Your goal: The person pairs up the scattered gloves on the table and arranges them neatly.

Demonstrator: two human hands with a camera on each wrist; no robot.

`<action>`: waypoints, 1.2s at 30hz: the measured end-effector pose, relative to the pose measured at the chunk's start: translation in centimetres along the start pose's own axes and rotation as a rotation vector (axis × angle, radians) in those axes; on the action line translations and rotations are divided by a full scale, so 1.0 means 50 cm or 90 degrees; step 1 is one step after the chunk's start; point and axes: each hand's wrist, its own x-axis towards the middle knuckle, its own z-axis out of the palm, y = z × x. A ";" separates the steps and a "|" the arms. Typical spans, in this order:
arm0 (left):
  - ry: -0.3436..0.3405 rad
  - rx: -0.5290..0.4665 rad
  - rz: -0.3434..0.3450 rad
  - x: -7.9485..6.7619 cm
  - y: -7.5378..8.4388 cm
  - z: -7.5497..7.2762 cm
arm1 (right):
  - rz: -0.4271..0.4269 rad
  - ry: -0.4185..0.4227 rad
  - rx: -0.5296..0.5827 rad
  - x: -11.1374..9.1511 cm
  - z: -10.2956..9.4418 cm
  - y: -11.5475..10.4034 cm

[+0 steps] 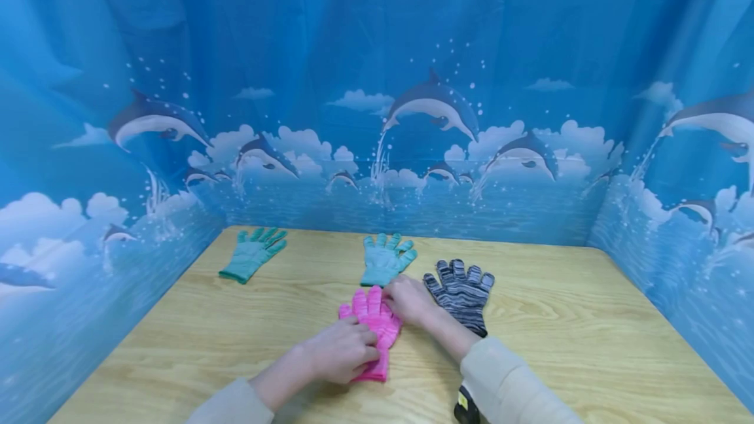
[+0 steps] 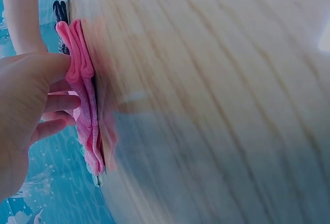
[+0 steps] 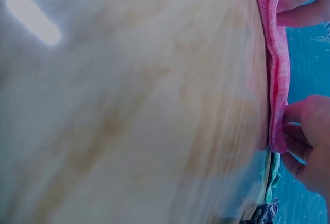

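Note:
A pink knitted glove point(image 1: 377, 328) lies palm-flat on the table, its cuff toward me and its fingers pointing away. My left hand point(image 1: 344, 350) rests over the cuff and lower palm, fingertips touching the knit; the left wrist view has the thumb and fingers lightly bent against the pink glove point(image 2: 85, 87). At the glove's upper right edge, my right hand point(image 1: 408, 300) pinches the knit with bent fingers, partly covering that side. In the right wrist view the right hand point(image 3: 309, 141) meets the end of the pink glove point(image 3: 278, 79).
A teal glove point(image 1: 385, 260) lies just beyond the pink one. Another teal glove point(image 1: 252, 255) is at the far left of the wooden table point(image 1: 589, 332). A black-and-white glove point(image 1: 462, 293) lies right of my right hand. Blue dolphin-print curtains point(image 1: 330, 97) enclose the table's back and sides.

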 end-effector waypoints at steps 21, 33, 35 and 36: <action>0.008 -0.010 -0.003 -0.003 0.000 0.002 | 0.020 -0.005 -0.001 -0.002 -0.021 0.006; 0.008 -0.001 0.001 -0.004 0.001 0.002 | 0.024 0.018 -0.077 -0.004 -0.006 0.004; 0.010 0.001 0.003 -0.004 0.001 0.003 | 0.015 0.033 -0.078 -0.006 -0.004 0.005; 0.009 0.001 0.003 -0.004 0.001 0.004 | 0.008 0.039 -0.077 -0.007 -0.004 0.006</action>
